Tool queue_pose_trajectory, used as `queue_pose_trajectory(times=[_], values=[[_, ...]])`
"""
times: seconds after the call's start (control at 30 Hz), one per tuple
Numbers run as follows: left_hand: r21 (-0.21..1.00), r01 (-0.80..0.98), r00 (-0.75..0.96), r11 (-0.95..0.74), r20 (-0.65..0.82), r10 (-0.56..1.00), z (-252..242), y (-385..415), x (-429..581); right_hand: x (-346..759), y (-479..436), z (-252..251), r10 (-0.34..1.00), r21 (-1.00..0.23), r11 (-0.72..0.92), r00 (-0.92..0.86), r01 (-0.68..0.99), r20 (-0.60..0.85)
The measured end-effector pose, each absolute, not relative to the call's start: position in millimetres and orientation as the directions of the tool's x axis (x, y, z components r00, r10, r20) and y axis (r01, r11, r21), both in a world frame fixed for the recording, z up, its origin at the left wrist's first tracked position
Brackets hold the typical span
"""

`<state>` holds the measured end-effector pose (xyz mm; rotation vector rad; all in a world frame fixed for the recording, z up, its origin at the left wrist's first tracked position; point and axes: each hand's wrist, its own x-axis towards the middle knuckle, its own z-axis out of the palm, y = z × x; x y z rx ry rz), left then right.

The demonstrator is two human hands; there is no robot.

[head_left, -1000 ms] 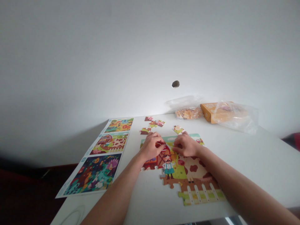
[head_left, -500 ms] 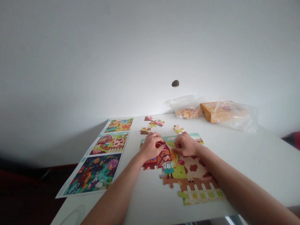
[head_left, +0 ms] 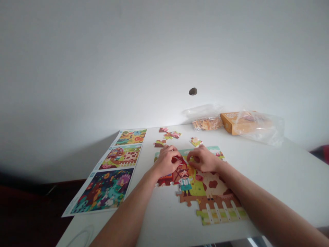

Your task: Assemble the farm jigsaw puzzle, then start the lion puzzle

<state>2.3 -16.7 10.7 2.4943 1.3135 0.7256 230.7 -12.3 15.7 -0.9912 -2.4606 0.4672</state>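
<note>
The farm-scene jigsaw puzzle lies flat on the white table, between the forearms and partly beneath the hands. Its lower-left edge is stepped, with exposed tabs; a barn, a farmer, a spotted cow and a white fence are visible.

The left hand is positioned over the barn section, fingers curled, thumb and fingertips close together at the surface. The right hand is positioned over the upper middle section, fingers bent, index finger and thumb slightly apart. Whether either hand grips a piece cannot be determined.

Loose puzzle pieces lie beyond the left hand; a single corner piece lies just beyond the right hand. The reference sheet, bearing three printed pictures, lies to the left. At the rear right are a clear bag of pieces and an orange puzzle box, partly covered by clear plastic wrapping.
</note>
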Motion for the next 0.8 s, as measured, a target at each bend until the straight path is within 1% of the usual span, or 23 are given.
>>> queue_pose_trajectory(times=[0.17,0.27,0.43,0.67,0.8], values=[[0.427,0.709,0.475,-0.562,0.3,0.827,12.0,-17.7,2.6,229.9,-11.9,15.3,0.728,-0.457,0.676,-0.621,0.579,0.291],[0.428,0.707,0.477,-0.563,0.299,0.827,12.2,-18.0,2.4,229.8,-12.0,15.9,0.729,-0.464,0.672,-0.626,0.578,0.276],[0.416,0.725,0.433,-0.549,0.345,0.833,11.8,-16.7,0.2,230.6,-12.2,16.2,0.739,-0.468,0.659,-0.622,0.589,0.258],[0.441,0.723,0.448,-0.531,0.286,0.847,10.5,-15.7,0.8,230.7,-11.4,14.2,0.753,-0.478,0.642,-0.611,0.6,0.244],[0.443,0.715,0.457,-0.541,0.29,0.841,11.1,-17.1,2.0,230.4,-11.5,15.0,0.749,-0.477,0.645,-0.618,0.597,0.239]])
